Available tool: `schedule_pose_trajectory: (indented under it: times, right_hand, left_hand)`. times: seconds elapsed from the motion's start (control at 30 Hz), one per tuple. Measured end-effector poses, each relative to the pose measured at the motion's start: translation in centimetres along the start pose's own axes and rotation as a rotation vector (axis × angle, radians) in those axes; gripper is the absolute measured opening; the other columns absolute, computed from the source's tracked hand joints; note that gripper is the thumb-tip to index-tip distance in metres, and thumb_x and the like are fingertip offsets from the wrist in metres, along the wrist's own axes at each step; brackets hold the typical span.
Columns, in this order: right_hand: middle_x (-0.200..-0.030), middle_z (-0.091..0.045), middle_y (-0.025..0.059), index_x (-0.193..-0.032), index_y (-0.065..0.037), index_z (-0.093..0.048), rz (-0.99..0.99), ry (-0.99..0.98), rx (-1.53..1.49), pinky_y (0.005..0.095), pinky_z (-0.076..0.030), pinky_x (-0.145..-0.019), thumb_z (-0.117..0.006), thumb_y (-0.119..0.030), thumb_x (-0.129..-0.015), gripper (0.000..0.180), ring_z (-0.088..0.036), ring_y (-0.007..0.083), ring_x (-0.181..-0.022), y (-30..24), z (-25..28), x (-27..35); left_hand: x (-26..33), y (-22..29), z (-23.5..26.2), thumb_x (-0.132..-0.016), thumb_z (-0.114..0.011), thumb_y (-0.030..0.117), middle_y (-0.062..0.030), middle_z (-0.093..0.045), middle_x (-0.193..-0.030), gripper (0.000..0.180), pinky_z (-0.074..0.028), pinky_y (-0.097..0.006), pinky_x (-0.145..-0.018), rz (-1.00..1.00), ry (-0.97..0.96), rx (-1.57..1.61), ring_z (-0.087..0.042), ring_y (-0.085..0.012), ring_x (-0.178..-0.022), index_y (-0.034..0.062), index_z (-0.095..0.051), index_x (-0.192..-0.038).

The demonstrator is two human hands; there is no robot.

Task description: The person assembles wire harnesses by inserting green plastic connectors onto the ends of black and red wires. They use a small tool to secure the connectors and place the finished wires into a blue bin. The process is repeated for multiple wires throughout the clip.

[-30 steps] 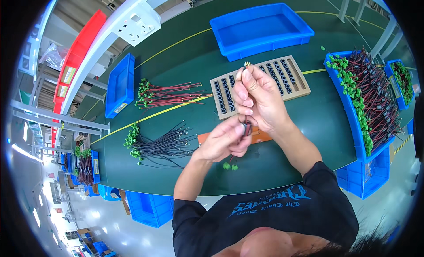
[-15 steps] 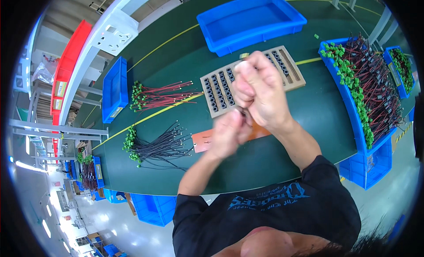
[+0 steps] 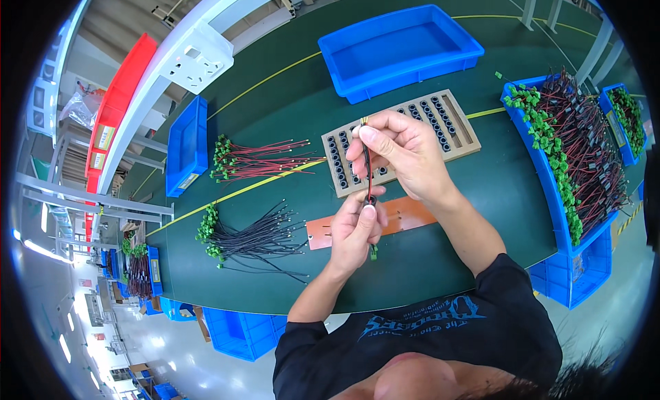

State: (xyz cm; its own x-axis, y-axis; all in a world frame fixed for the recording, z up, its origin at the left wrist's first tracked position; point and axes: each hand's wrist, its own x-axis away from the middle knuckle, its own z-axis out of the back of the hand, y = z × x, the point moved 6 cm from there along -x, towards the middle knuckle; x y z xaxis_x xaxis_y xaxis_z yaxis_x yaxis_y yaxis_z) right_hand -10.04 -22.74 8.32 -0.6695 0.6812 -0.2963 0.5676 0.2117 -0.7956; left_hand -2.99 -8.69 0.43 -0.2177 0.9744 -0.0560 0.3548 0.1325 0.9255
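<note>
From the head camera, two bare hands work over a green table [image 3: 426, 266]. The left hand [image 3: 355, 233] has its thumb and fingers closed on a small black ring [image 3: 370, 201]. A red and black pair of wires [image 3: 369, 166] runs up from the ring, and a green plug [image 3: 374, 253] peeks out below that hand. The right hand [image 3: 405, 156] is higher up, with its thumb and first finger pinched together on the wires, near their shiny tips. Its other fingers are curled.

Under the hands lies a flat orange strip [image 3: 409, 216]. Just past it, a wooden tray [image 3: 458, 151] holds rows of black rings. To the left are two bunches with green plugs: black wires [image 3: 254, 231] nearer, red wires [image 3: 268, 163] farther away. On the right, a blue bin [image 3: 548, 197] is full of wires with green plugs. Another blue bin [image 3: 399, 48] sits behind the tray.
</note>
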Motion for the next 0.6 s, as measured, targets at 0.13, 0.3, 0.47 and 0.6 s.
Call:
schedule_pose_trajectory:
  times: [0.13,0.3,0.47,0.6]
  right_hand:
    - [-0.094,-0.075,0.0121,-0.108,0.001,-0.069,0.008,0.019,0.019,0.0294,-0.062,-0.070,-0.064,-0.014,-0.107,0.017,-0.073,0.0153,-0.078,0.3,0.4,-0.1]
    - [-0.095,-0.076,0.0114,-0.108,0.001,-0.070,0.036,0.022,0.047,0.0278,-0.060,-0.071,-0.065,-0.014,-0.106,0.016,-0.072,0.0136,-0.079,0.7,0.5,-0.2]
    - [-0.097,-0.075,0.0075,-0.111,0.001,-0.072,0.075,0.078,0.092,0.0274,-0.059,-0.073,-0.066,-0.015,-0.106,0.018,-0.070,0.0122,-0.087,0.5,1.1,-0.4]
    - [-0.096,-0.073,0.0059,-0.117,0.001,-0.072,0.049,0.109,0.049,0.0262,-0.058,-0.072,-0.066,-0.018,-0.106,0.022,-0.068,0.0111,-0.088,1.3,1.3,-0.5]
  left_hand:
    - [-0.2,-0.4,0.4,-0.113,-0.053,0.026,-0.0105,-0.062,-0.095,0.039,-0.029,-0.022,-0.049,0.027,0.008,-0.042,-0.035,-0.0034,-0.055,-0.0034,-0.052,-0.138]
    - [-0.2,-0.8,0.5,-0.113,-0.052,0.028,-0.0110,-0.062,-0.097,0.041,-0.030,-0.023,-0.050,0.054,0.007,-0.030,-0.035,-0.0046,-0.057,-0.0039,-0.051,-0.138]
    - [-0.6,0.0,0.7,-0.115,-0.044,0.034,-0.0095,-0.061,-0.093,0.042,-0.034,-0.025,-0.053,0.049,-0.070,0.152,-0.037,-0.0072,-0.059,-0.0018,-0.052,-0.136]
    - [-0.8,-0.4,1.2,-0.116,-0.039,0.036,-0.0097,-0.061,-0.091,0.040,-0.033,-0.025,-0.054,-0.010,-0.048,0.163,-0.037,-0.0085,-0.059,0.0021,-0.053,-0.129]
